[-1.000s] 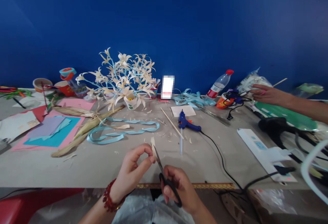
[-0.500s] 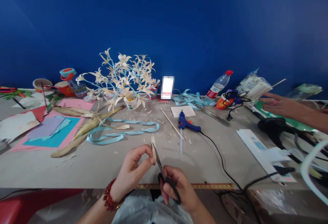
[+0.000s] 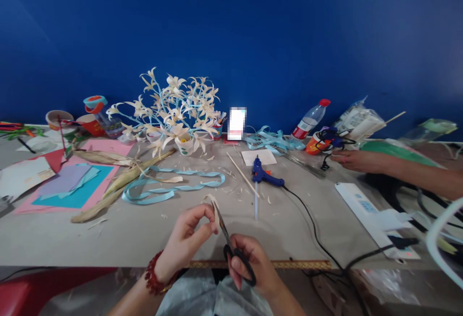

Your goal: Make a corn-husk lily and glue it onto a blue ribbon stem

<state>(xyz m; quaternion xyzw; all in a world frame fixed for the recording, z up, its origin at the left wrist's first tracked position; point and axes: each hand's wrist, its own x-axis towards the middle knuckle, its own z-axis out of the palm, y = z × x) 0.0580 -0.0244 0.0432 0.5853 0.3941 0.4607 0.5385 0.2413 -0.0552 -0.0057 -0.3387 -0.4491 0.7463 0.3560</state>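
My left hand (image 3: pixel 193 229) pinches a small pale strip of husk (image 3: pixel 216 217) above the front of the table. In my right hand (image 3: pixel 249 258) are black-handled scissors (image 3: pixel 224 233), their blades pointing up and away along the strip, close to my left fingertips. The strip's upper end curls over to the left of the blade tips. Beyond my hands lie a blue glue gun (image 3: pixel 261 173), a thin wooden stick (image 3: pixel 243 174) and a wavy light blue ribbon (image 3: pixel 181 189).
Pale flowers on blue stems (image 3: pixel 181 103) stand in a cup at the back. Dried husks (image 3: pixel 119 181) and coloured paper (image 3: pixel 68 200) lie left. Another person's hand (image 3: pixel 354 160) reaches in from the right, behind a power strip (image 3: pixel 372 219). A bottle (image 3: pixel 307 119) stands near the wall.
The top of the husk strip, upright before, now bends over to the left. The other person's hand has moved left and nearer, towards the black cord. My hands have barely moved.
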